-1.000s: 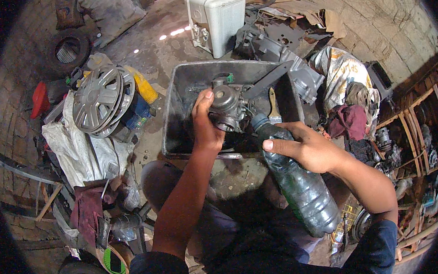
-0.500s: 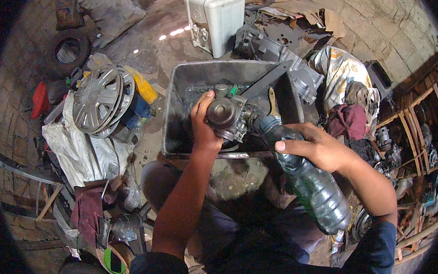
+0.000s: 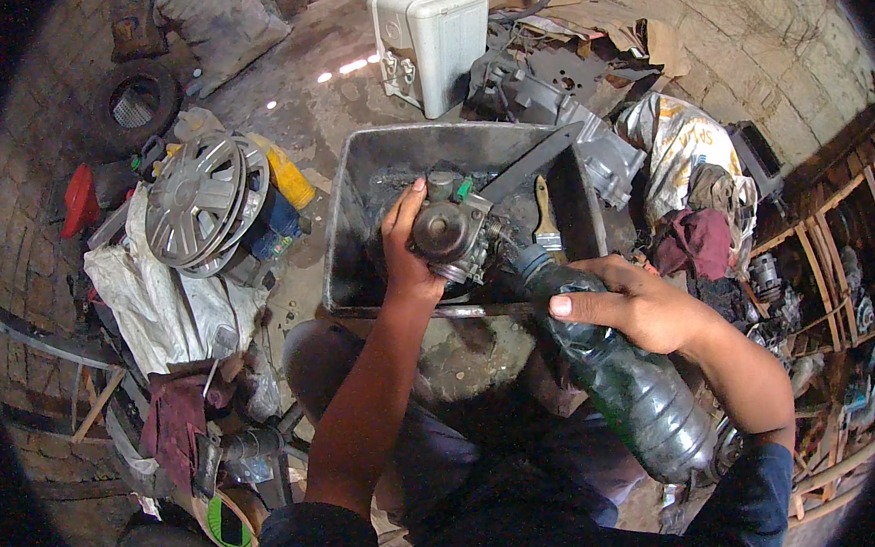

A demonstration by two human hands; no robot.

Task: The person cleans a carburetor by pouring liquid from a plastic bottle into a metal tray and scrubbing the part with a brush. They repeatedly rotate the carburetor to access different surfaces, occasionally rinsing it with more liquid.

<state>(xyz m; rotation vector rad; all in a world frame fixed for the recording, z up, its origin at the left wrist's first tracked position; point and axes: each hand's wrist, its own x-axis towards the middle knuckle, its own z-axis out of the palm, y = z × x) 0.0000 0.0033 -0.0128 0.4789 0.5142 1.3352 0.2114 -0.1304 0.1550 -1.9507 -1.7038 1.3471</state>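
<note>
Over a dark rectangular tub (image 3: 339,241), my left hand (image 3: 408,247) is closed around a metal carburetor (image 3: 445,230) with a round domed cover and a small green part at its top. My right hand (image 3: 632,307) wraps round the upper body of a dark, ribbed plastic bottle (image 3: 648,401). The bottle lies tilted, its neck pointing up-left at the carburetor's right side, close to a spring there. Whether the neck touches the carburetor, I cannot tell. A paintbrush (image 3: 544,207) with a wooden handle lies inside the tub, beyond the bottle neck.
A flat dark bar (image 3: 531,165) slants across the tub's far right corner. Beyond the tub stands a white tank (image 3: 431,48) with a blue cap. Metal castings (image 3: 606,158) lie to the right, wheel covers (image 3: 198,201) on the left, and a wooden rack (image 3: 837,249) at far right.
The bottle and my right hand have shifted slightly down, drawing the neck a little away from the carburetor and uncovering the paintbrush's bristles. My left hand stays nearly still.
</note>
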